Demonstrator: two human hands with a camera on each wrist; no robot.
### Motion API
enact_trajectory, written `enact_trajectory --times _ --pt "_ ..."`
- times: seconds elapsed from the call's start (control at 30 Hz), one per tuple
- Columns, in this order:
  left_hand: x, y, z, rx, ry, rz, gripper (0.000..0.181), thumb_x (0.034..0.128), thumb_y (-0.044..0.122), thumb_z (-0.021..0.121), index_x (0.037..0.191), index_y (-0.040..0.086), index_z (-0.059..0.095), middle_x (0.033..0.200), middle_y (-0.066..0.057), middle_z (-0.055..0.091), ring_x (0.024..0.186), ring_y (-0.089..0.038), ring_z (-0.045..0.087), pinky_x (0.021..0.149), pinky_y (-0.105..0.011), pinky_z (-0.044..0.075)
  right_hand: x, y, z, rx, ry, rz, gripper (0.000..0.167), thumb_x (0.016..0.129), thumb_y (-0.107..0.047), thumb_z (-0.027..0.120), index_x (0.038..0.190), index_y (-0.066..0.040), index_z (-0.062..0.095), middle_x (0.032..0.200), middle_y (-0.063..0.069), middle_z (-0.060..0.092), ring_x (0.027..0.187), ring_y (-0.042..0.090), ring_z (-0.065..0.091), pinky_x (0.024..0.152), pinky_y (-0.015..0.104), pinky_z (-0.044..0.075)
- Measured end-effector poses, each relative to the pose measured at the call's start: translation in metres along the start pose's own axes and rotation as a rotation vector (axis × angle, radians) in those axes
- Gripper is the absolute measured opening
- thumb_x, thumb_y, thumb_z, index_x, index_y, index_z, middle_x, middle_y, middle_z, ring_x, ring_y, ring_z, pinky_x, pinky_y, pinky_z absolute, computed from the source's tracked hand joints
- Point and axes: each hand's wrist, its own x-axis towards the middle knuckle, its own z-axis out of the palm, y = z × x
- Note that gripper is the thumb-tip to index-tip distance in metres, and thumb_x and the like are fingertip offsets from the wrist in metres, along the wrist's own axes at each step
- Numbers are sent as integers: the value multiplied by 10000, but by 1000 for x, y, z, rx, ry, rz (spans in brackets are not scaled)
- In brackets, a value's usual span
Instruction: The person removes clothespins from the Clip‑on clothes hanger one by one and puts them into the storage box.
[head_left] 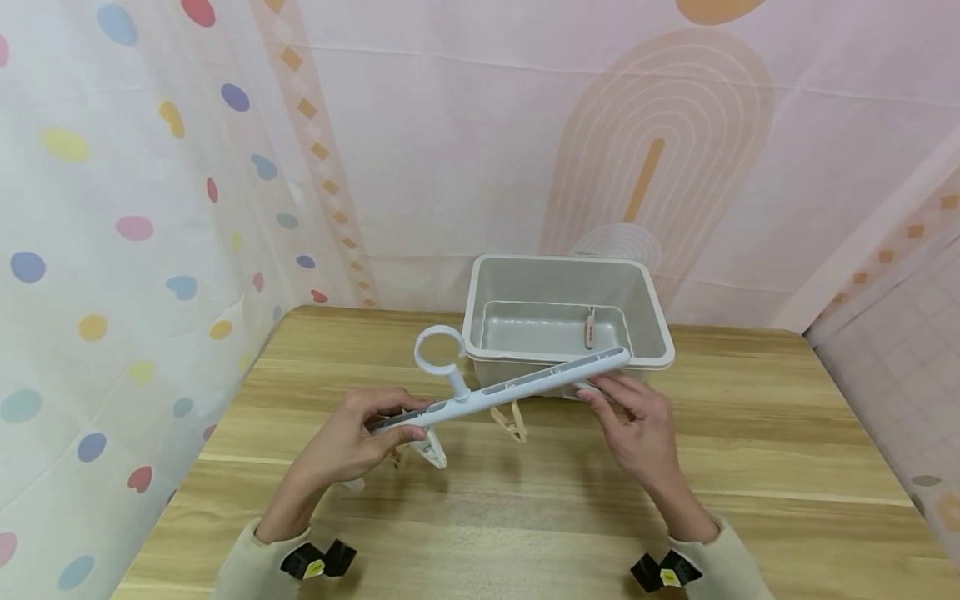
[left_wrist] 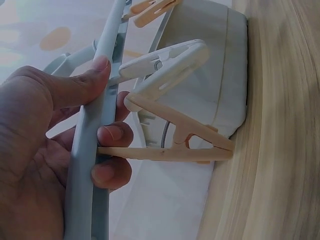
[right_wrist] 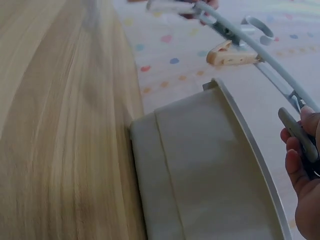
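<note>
Hanger (head_left: 517, 391) at center, left hand (head_left: 363, 435) gripping its lower-left end, right hand (head_left: 640, 427) pinching a gray clip (right_wrist: 298, 133) near its upper-right end — bin (head_left: 540, 282) right of center, 1 pinkish clip (head_left: 589, 330) inside

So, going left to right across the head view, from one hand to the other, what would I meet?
Left hand → hanger hook → beige clip hanging between the hands → right hand.

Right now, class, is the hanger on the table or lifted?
Lifted: in the left-wrist view, the left grip holds the hanger, and cloth shows between it and the table.
</note>
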Motion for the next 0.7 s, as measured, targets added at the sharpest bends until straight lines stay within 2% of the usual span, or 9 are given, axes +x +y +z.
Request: enact_trajectory --times 0.1,0.2,0.33,0.47,0.6,0.7 --pt "0 0 0 -7 -10 -8 267 861 91 815 1121 132 775 927 -9 768 607 9 548 495 -233 494 -1 -1 0 7 4 11 235 810 155 759 1032 82 776 1085 222 759 989 -42 671 756 92 547" --pt "0 0 -1 -12 -16 -15 260 862 91 813 1114 139 776 927 -7 768 601 10 537 490 -233 486 -1 -3 0 33 4 89 209 821 142 755 1019 80 779 1026 42 783 851 -52 664 664 94 536" --pt "0 1 -1 -11 -20 -32 254 868 103 810 1117 145 775 915 -3 762 592 12 521 483 -230 475 -1 -7 -1 108 -7 227 158 851 127 734 1005 115 765 942 -203 722 721 -60 634 609 110 524" --pt "1 2 -1 -15 -19 -44 253 876 112 804 1125 143 768 912 -6 756 557 -35 555 474 -238 489 0 -9 0 168 -13 296 160 878 116 715 1030 159 737 934 -239 719 726 -53 642 625 119 534" --pt "1 3 -1 -10 -9 -37 257 875 97 805 1125 134 759 947 -29 762 553 -72 588 477 -248 506 -1 -6 2 167 11 286 205 869 128 718 1072 154 728 993 -244 729 773 -68 670 646 115 549" --pt "0 3 0 13 4 -49 261 868 101 813 1119 147 758 964 -16 763 587 -34 580 497 -243 506 -1 -4 2 137 31 268 241 854 128 733 1095 133 731 1038 -259 721 798 -77 683 653 109 551"
